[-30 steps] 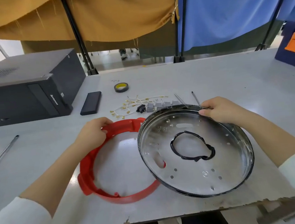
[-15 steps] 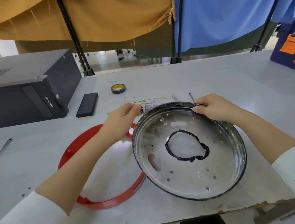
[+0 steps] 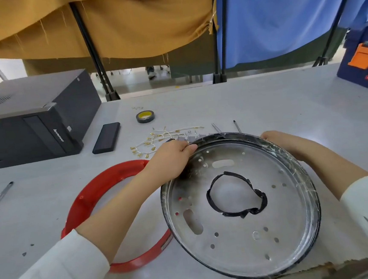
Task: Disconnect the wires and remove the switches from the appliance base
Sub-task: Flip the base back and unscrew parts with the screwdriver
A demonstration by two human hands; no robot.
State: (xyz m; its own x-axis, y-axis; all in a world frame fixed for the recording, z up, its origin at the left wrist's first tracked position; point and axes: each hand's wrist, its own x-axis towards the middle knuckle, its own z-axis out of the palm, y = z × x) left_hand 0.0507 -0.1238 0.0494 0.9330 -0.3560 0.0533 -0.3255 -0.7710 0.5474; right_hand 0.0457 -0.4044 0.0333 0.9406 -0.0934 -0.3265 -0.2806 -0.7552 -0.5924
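At centre frame, my left hand [image 3: 171, 160] and right hand [image 3: 283, 141] each curl over the far rim of the appliance base [image 3: 242, 234]; the removed switches [image 3: 189, 138] and wires [image 3: 156, 139] lie just beyond, nearer my left.

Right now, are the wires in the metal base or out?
Out: the metal base shows only bare holes, and the white wires lie loose on the table behind it.

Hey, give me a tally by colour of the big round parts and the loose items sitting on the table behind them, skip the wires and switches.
Red: 1, the plastic ring
Silver: 1, the round metal base
Black: 3, the computer case, the flat slab, the tape roll
Total: 5
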